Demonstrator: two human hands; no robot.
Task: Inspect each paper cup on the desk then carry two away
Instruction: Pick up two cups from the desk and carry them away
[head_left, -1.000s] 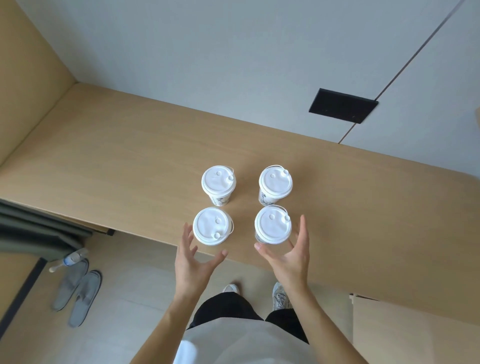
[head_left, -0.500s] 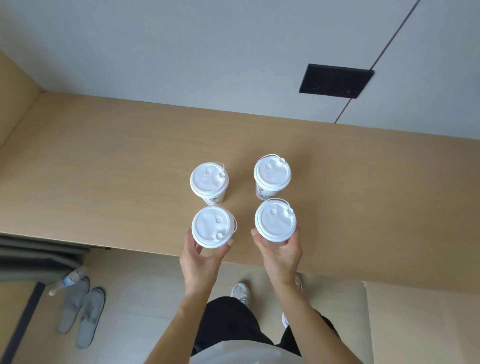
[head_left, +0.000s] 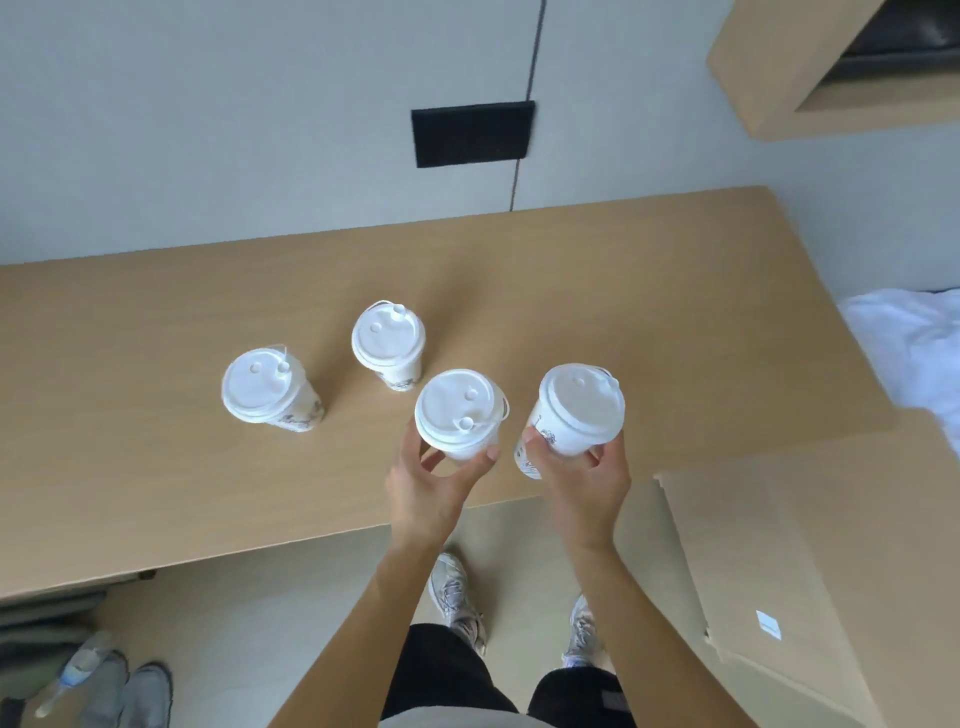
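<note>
Several white paper cups with white plastic lids are in view over a wooden desk (head_left: 156, 457). My left hand (head_left: 431, 483) grips one lidded cup (head_left: 460, 410) from below, lifted off the desk. My right hand (head_left: 587, 483) holds a second lidded cup (head_left: 579, 410), tilted a little, its printed side showing. Two more cups stand upright on the desk: one at the left (head_left: 265, 395) and one further back (head_left: 388, 343).
A grey wall with a black rectangular panel (head_left: 472, 132) rises behind the desk. A lower wooden cabinet top (head_left: 810, 545) adjoins on the right, white bedding (head_left: 914, 348) beyond it. Slippers (head_left: 130, 696) and a plastic bottle (head_left: 78, 670) lie on the floor at the lower left.
Both hands closed on the two near cups and lifted them off the desk, moving right. The view has swung right, so the two remaining cups now appear to the left.
</note>
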